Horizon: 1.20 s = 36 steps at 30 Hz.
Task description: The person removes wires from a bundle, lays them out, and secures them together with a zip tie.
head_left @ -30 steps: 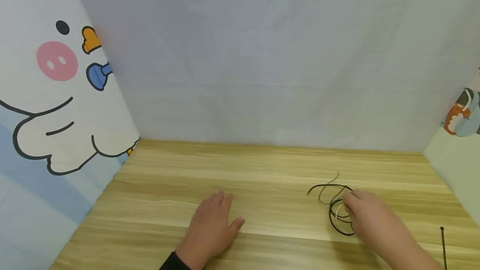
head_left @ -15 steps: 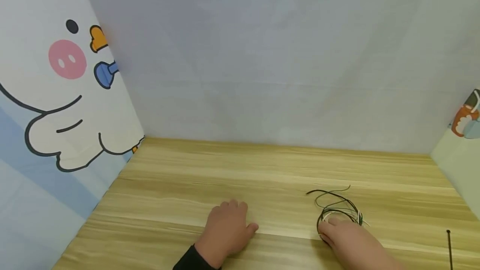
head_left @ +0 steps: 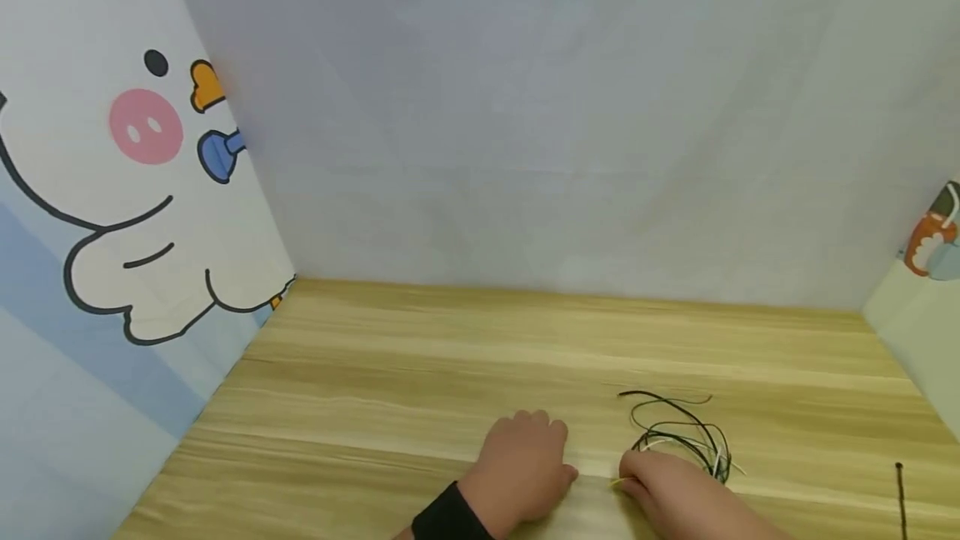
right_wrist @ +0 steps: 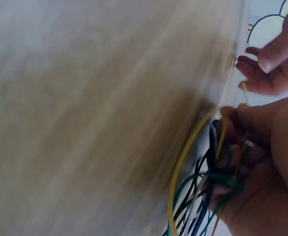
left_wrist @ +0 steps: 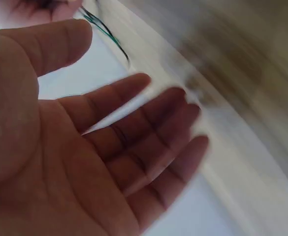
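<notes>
Loosely coiled bundle of thin wires (right_wrist: 212, 179) (black, green, white and yellow), gripped in the right hand (head_left: 678, 494); free ends (head_left: 636, 393) splay forward, a yellow tip (head_left: 617, 482) protruding toward the left hand (head_left: 522, 465).

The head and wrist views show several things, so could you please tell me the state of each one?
Yellow wire: bent in an arc, pinched
Wire bundle: black, green and white strands loosely looped together
Right grip: pinching yellow wire
Left grip: fingers extended, holding nothing
Dark strip: straight, one end out of frame

The wires (right_wrist: 212, 179) look smooth and plastic, the tabletop (head_left: 405, 357) softly glossy wood, the backdrop (head_left: 540, 123) matt cloth.
</notes>
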Tool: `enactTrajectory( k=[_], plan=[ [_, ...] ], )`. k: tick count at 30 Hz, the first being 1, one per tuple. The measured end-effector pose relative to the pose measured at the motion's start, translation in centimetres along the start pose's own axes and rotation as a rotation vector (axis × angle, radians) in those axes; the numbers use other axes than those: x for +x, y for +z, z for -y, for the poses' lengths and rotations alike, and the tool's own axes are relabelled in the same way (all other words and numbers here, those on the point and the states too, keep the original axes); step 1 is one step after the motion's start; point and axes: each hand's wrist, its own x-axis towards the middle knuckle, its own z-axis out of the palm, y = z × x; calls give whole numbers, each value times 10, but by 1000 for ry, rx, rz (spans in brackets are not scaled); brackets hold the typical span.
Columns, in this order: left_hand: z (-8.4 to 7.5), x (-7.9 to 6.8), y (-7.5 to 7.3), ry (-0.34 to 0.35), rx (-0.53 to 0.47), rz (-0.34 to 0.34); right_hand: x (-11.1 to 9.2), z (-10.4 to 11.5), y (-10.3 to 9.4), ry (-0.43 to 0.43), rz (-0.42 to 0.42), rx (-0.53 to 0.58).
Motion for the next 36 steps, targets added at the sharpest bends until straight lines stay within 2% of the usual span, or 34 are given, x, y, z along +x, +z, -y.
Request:
enactTrajectory(
  k=[4,6,8,13,16,23,29,36],
  plan=[
    [-20,6,-3,141,-36,78,0,2,1,-39,27,47],
    [-29,8,-3,175,-46,96,-1,4,1,-60,17,54],
    [-37,11,0,183,-37,106,-2,5,1,-61,-4,43],
    [-48,12,8,140,-8,94,-5,6,4,-66,-58,13],
    [-47,10,10,137,21,64,-5,6,6,-67,-71,-1],
    [-39,9,12,132,122,27,-4,2,2,-28,-13,-19],
    [-29,5,14,104,145,25,-6,-4,2,-36,-40,-70],
    [-10,-8,16,126,135,-64,-9,-12,1,-25,29,-19]
  ],
)
